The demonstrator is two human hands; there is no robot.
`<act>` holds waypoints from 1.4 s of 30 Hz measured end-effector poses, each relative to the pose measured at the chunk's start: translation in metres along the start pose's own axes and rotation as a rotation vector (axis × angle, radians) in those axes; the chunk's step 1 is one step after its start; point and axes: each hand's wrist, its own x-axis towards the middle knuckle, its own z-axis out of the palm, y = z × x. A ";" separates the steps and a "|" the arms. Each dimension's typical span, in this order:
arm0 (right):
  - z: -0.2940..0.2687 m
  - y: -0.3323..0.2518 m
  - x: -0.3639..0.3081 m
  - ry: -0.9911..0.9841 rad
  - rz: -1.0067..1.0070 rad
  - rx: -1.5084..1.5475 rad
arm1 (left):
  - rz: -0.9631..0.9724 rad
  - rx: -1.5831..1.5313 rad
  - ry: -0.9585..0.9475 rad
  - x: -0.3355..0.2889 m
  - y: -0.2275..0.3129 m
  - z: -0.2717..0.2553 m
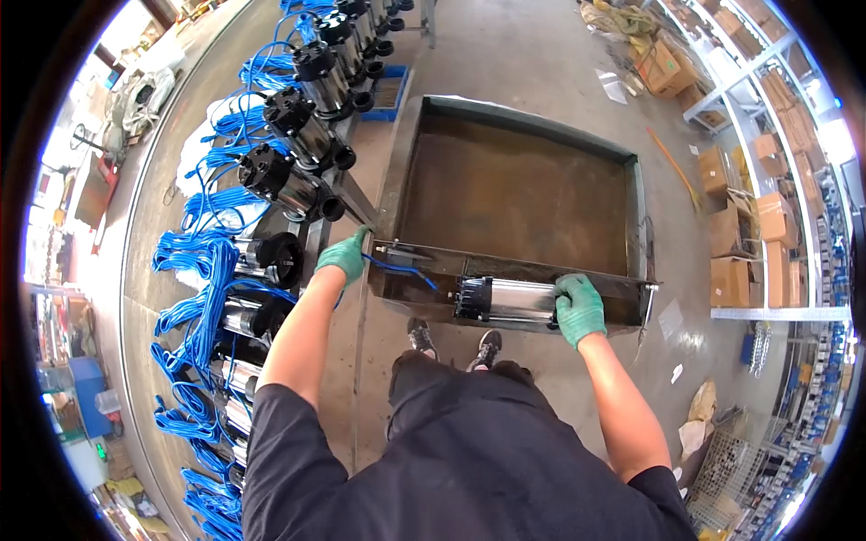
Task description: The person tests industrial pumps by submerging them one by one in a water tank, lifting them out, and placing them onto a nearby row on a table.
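Observation:
A steel-bodied submersible pump [523, 299] with a black end lies on its side at the near edge of a water-filled metal tank [390, 194]. My right hand [579, 308], in a green glove, grips the pump's right end. A blue cable [397, 267] reaches from near the pump's black end to my left hand [343, 257], also gloved in green. The left fingers are closed at the tank's near left corner, with the cable coming out on both sides of the hand. The fingertips are partly hidden.
To the left, a long workbench [140, 261] carries several upright pumps [293, 185], several lying ones and coiled blue cables [194, 361]. A blue tray [390, 95] sits beyond the tank's left side. Shelving with cardboard boxes [735, 281] stands right; an orange-handled broom [672, 162] lies on the floor.

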 end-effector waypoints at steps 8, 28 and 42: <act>-0.009 0.004 0.000 -0.072 0.042 -0.029 | 0.703 0.227 0.474 -0.120 0.036 -0.012; -0.052 0.148 -0.024 -0.598 0.193 0.036 | 0.382 -0.142 0.479 -0.121 0.205 0.094; -0.035 0.138 -0.001 -0.691 0.929 0.456 | 0.408 -0.153 0.461 -0.119 0.202 0.090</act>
